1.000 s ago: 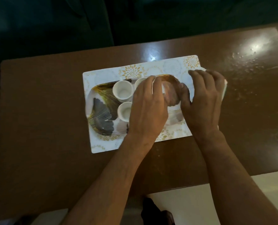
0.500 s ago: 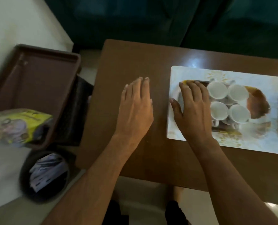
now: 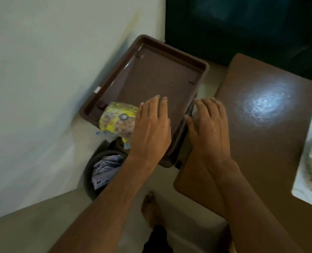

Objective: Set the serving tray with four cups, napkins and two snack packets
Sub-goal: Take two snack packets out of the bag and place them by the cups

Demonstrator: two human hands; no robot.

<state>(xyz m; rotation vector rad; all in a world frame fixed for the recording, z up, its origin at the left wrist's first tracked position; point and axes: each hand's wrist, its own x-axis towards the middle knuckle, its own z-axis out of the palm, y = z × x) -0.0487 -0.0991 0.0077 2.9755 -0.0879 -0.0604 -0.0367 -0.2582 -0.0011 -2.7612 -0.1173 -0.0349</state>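
Here we see one brown tray holding one yellow snack packet; our left hand and right hand hover flat, fingers spread, holding nothing.

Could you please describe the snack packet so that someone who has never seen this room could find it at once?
Left of the brown table a large dark brown tray stands beside the pale wall. At the tray's near left corner lies the snack packet, just beside the left hand. It is the only bright yellow thing there, unlike the grey-white papers in the round bin below it.
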